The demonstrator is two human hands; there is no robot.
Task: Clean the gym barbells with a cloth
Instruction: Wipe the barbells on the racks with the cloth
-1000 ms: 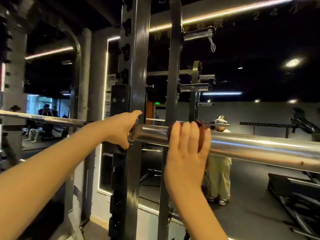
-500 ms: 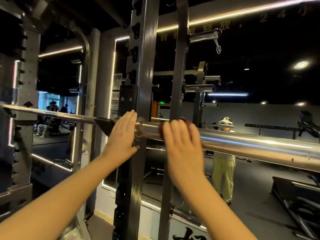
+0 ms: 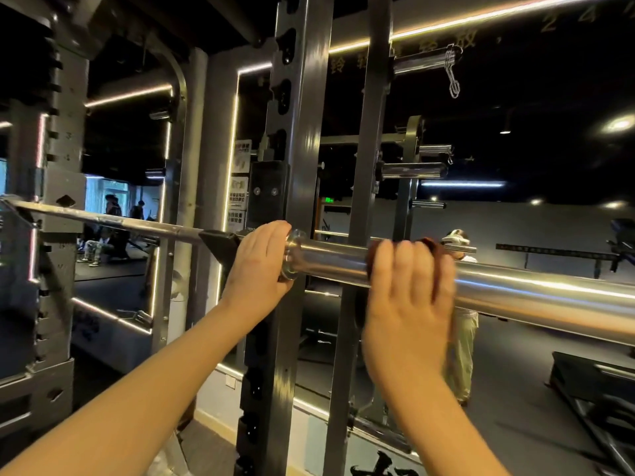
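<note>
Overhead, blurred lettering (image 3: 464,42); below, right hand (image 3: 409,297) and cloth (image 3: 433,244) on barbell (image 3: 536,293).

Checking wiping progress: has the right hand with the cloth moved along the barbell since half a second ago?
Yes. The right hand with the cloth has slid right along the barbell sleeve, farther from the collar.

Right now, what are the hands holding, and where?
The right hand holds a reddish-brown cloth wrapped over the thick sleeve of the shiny steel barbell. The left hand grips the same barbell beside the sleeve's collar.
</note>
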